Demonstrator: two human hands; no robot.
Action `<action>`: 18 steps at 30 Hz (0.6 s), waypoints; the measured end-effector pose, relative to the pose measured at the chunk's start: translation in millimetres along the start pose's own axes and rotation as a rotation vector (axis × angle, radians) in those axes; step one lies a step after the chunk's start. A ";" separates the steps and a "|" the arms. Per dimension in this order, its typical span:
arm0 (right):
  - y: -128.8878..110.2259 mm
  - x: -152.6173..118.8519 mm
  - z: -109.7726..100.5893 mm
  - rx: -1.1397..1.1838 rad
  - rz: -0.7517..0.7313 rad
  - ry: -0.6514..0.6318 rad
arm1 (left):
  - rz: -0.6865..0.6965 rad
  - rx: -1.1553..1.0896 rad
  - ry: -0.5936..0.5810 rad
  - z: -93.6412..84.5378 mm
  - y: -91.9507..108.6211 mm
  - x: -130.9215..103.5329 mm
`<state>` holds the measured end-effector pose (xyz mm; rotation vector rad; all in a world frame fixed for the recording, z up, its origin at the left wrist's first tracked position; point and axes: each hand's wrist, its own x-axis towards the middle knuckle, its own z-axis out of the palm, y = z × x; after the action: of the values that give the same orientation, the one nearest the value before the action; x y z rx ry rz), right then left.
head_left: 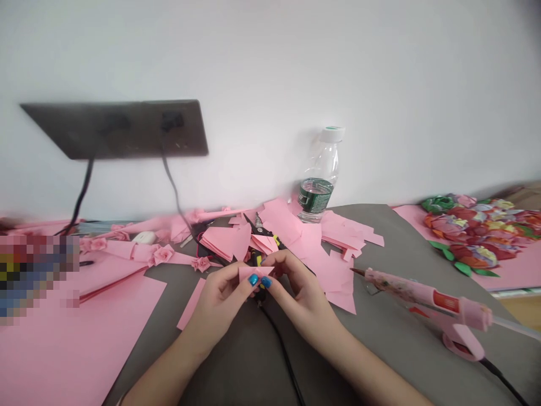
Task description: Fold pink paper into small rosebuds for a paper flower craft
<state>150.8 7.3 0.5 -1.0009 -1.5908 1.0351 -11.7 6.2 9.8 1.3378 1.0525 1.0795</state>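
A small folded piece of pink paper point(250, 272) is pinched between both hands near the middle of the table. My left hand point(226, 293) grips its left part, thumb on the near side. My right hand point(296, 285) holds the right part, its thumb close to the other thumb. The curled fingers hide much of the paper's far side. Just beyond the hands lie black and yellow pliers point(257, 258), partly covered, and a stack of cut pink paper pieces point(228, 241).
A pink glue gun point(439, 307) lies at the right with its cord trailing forward. Behind stands a clear plastic bottle point(316, 192). Paper flowers point(473, 237) sit at the far right. Pink sheets point(105, 344) and paper roses point(163, 255) cover the left. A black cord point(281, 344) runs between my arms.
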 end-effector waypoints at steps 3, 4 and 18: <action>-1.3 1.8 -0.4 0.031 0.019 -0.034 | 0.022 0.026 0.000 0.1 1.0 0.0; -1.5 2.2 -0.5 0.049 0.018 -0.035 | 0.026 0.046 -0.004 0.4 1.7 0.0; -1.1 2.9 -1.5 0.183 0.080 -0.046 | 0.095 0.250 -0.071 0.0 -3.3 -4.9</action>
<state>151.5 10.0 2.6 -0.9278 -1.4724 1.2426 -12.7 1.5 6.3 1.6277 1.1069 0.9854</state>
